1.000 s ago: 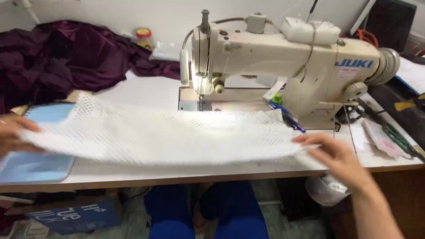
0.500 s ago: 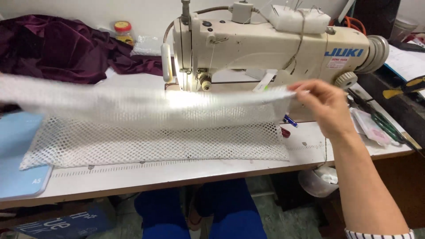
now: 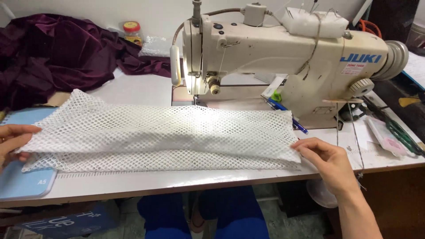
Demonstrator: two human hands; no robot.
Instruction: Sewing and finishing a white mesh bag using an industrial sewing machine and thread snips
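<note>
Since the earlier frame the upper layer of white mesh fabric (image 3: 164, 139) has come down from mid-air and now lies flat over the lower layer; the right hand (image 3: 330, 161) has dropped from in front of the machine to the table edge, and the left hand (image 3: 13, 141) has come back into view at the left border.

The white table (image 3: 133, 90) carries all items. The cream industrial sewing machine (image 3: 283, 57) stands at the rear centre-right, its lamp lighting the needle area. The purple velvet cloth (image 3: 53, 53) is heaped at the rear left. The mesh fabric extends across the front of the table, its middle directly in front of the needle, its left end overlapping a light blue cutting mat (image 3: 24, 183).

The right hand holds the right end of the mesh: thumb and forefinger are closed narrowly on the fabric's corner, the remaining fingers loosely curled. The left hand holds the left end of the mesh with the fingers pinched on the upper layer's edge; part of this hand is out of frame.

A white pincushion block (image 3: 316, 22) is tied on top of the machine. A blue pen (image 3: 287, 117) lies at the machine base. A small jar with a red lid (image 3: 132, 32) stands at the rear.
</note>
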